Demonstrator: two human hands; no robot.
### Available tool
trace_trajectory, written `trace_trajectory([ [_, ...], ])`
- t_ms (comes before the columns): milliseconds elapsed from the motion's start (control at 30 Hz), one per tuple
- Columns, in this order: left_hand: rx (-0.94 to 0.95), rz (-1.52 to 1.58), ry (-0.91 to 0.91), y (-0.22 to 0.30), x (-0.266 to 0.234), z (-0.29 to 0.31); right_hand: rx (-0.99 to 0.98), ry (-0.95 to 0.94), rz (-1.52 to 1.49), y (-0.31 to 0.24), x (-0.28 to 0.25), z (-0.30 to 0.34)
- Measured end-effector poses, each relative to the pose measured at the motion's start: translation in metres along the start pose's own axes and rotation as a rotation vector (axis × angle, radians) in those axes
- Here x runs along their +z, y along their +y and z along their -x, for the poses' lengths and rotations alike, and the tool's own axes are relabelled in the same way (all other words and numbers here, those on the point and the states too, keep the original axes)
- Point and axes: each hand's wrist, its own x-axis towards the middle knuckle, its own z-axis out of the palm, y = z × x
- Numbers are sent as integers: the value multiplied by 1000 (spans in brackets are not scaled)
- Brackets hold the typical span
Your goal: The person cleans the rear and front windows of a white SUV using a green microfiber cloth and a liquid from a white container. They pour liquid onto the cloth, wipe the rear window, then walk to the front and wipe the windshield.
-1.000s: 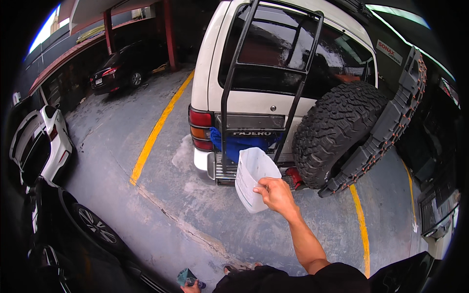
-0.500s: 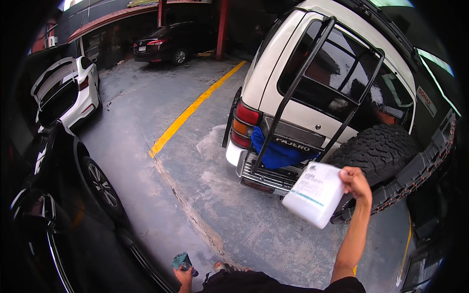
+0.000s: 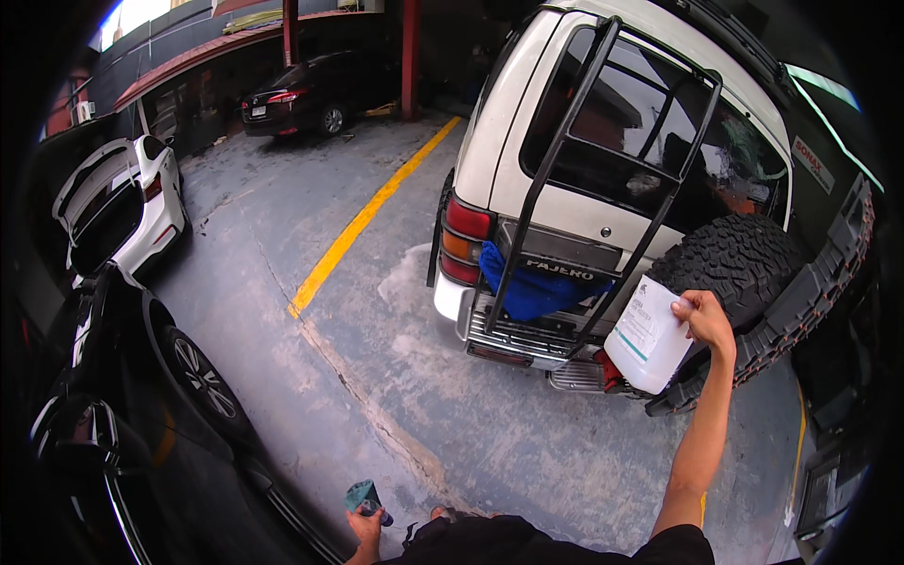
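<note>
My right hand is raised and closed on the top corner of a white plastic jug, which has a printed label and a teal stripe. The jug hangs tilted in front of the spare tyre at the back of a white off-road car. Low in the picture, my left hand is wrapped round a small dark bottle with a teal, cloth-like piece by it; how the two are joined I cannot make out. A blue cloth is draped at the car's rear, behind the black ladder.
On the left stands a black car, close to my left arm. Beyond it is a white car with its boot lid up. A dark sedan is parked at the back, near a red post. A yellow line crosses the grey floor.
My right hand has carried the jug to the right, uncovering the rear step and something red beside it. My left hand still holds the bottle. The view has shifted slightly.
</note>
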Motion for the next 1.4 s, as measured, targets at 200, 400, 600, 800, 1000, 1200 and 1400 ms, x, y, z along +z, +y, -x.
trace_trajectory([
  [200, -71, 12, -111, -6, -8, 0, 104, 42, -207, 103, 155, 53],
  [400, 34, 7, -43, -8, -9, 4, 314, 141, -279, 204, 266, 112],
  [600, 104, -89, -61, -6, -3, -8, 483, 330, -197, 254, 313, 152],
  [800, 66, 93, -101, -10, 2, -24, 550, 371, -158, 252, 331, 170],
  [1000, 2, 40, -68, -2, 0, -42, 482, 288, -18, 242, 401, 146],
  [1200, 284, 178, 12, 7, -8, -66, 163, 100, -12, 167, 494, 82],
  [1400, 238, 216, 172, 56, -24, -128, 82, -223, -50, 34, 571, -20],
])
